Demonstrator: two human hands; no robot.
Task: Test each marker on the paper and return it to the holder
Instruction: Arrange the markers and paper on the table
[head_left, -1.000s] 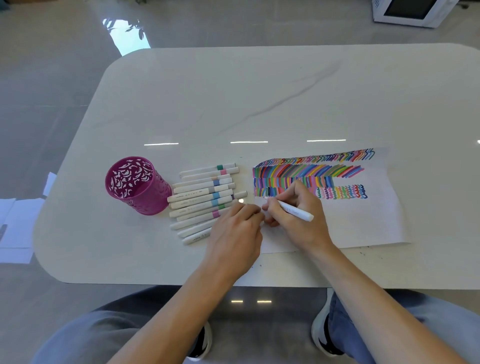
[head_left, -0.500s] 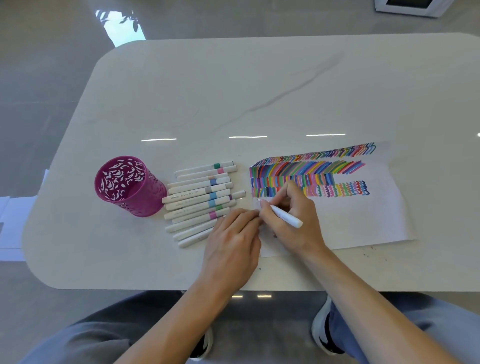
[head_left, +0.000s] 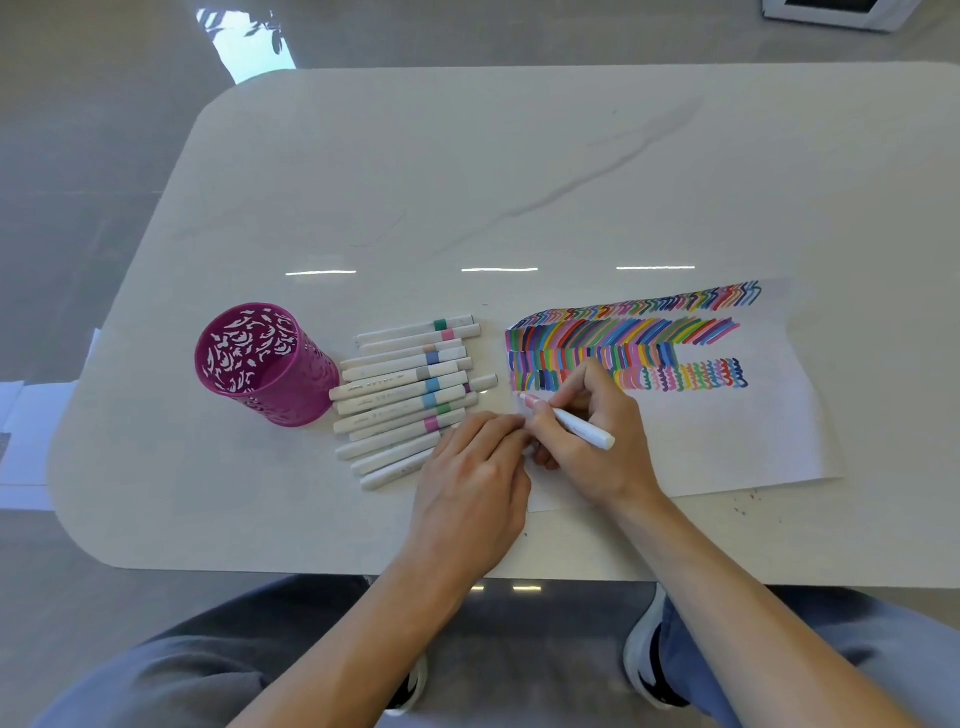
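My right hand (head_left: 592, 441) grips a white marker (head_left: 582, 428) like a pen, its uncapped pink tip touching the left edge of the paper (head_left: 727, 431) just below the rows of coloured strokes. My left hand (head_left: 475, 486) lies flat beside it, fingers resting on the paper's left edge and over the ends of the nearest markers. Whether it holds the cap is hidden. Several white markers (head_left: 405, 395) lie side by side between the paper and the magenta cut-out holder (head_left: 260, 364), which stands upright and looks empty.
The pale table (head_left: 519, 182) has rounded corners, and its front edge runs just below my wrists. White sheets (head_left: 21, 441) lie on the floor at the left. A white appliance (head_left: 836, 13) stands on the floor at the top right. My knees and shoes show below.
The marker's tip has come down onto the paper's left edge below the stroke rows. My left hand stays in place.
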